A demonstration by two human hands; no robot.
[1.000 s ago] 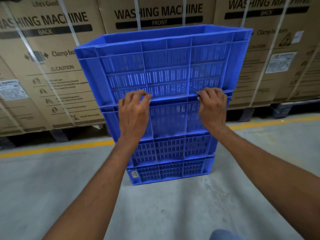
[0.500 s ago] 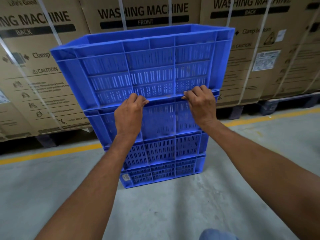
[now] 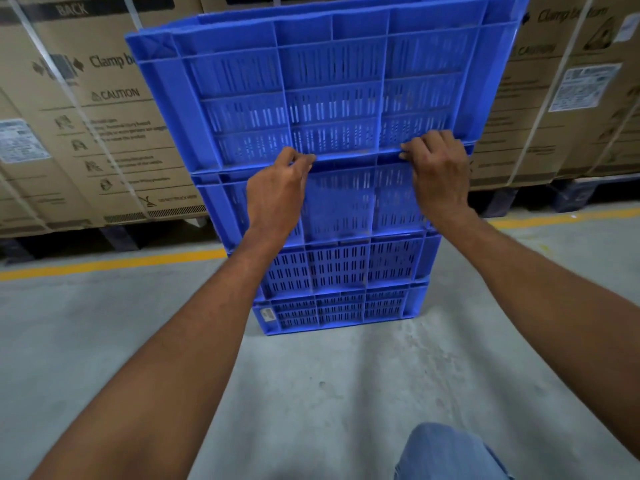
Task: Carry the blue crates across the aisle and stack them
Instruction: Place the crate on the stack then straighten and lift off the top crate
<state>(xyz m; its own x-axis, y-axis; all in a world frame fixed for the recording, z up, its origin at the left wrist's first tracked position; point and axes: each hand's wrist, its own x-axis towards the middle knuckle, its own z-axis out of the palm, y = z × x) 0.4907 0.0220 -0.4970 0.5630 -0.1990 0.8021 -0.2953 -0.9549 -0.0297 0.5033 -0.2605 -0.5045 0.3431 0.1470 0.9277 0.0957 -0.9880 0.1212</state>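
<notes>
A stack of several blue slotted crates (image 3: 346, 268) stands on the concrete floor in front of me. The top blue crate (image 3: 329, 88) sits on the stack, its near wall facing me. My left hand (image 3: 277, 195) curls its fingers on the ledge at the bottom edge of that top crate, left of middle. My right hand (image 3: 438, 171) grips the same ledge to the right. Both forearms reach forward from the lower corners. The crates' insides and far sides are hidden.
Strapped cardboard washing-machine boxes (image 3: 86, 133) on pallets line the wall behind the stack, left and right. A yellow floor line (image 3: 114, 263) runs along their base. My knee in blue jeans (image 3: 446, 452) shows at the bottom. Grey concrete floor (image 3: 329, 393) lies around the stack.
I have moved closer, so the stack looks larger and higher in view. Both hands stay on the top crate's lower ledge, fingers curled tighter. My knee has come forward.
</notes>
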